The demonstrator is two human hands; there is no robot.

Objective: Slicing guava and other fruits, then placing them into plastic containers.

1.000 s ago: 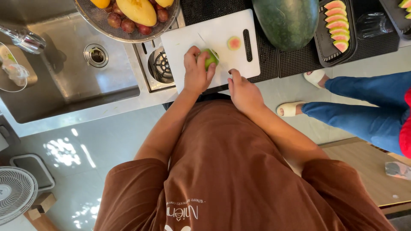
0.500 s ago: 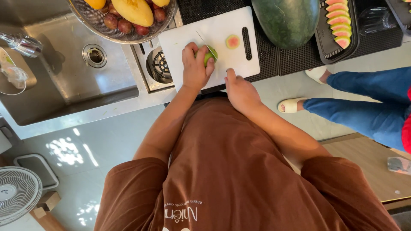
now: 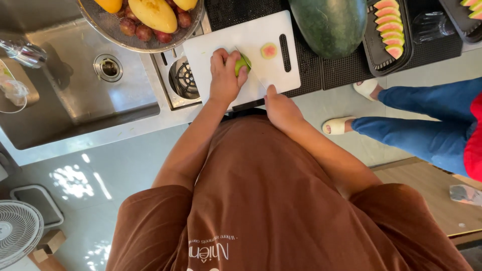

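A white cutting board (image 3: 258,37) lies on the counter in front of me. My left hand (image 3: 224,76) presses down on a small green guava (image 3: 243,63) on the board. My right hand (image 3: 281,106) grips the dark handle of a knife (image 3: 251,76), whose thin blade runs across the board up against the fruit. A cut round slice with pink flesh (image 3: 269,50) lies apart on the board, to the right of the guava.
A metal colander (image 3: 131,42) of mangoes and small dark-red fruits hangs over the steel sink (image 3: 75,95). A whole watermelon (image 3: 329,25) and a black tray of pink slices (image 3: 391,31) sit right. Another person's jeans and sandals (image 3: 401,118) stand beside the counter. A fan (image 3: 17,233) is on the floor.
My view has shifted slightly; both hands stay at the guava and the knife on the board, with the blade still against the fruit.
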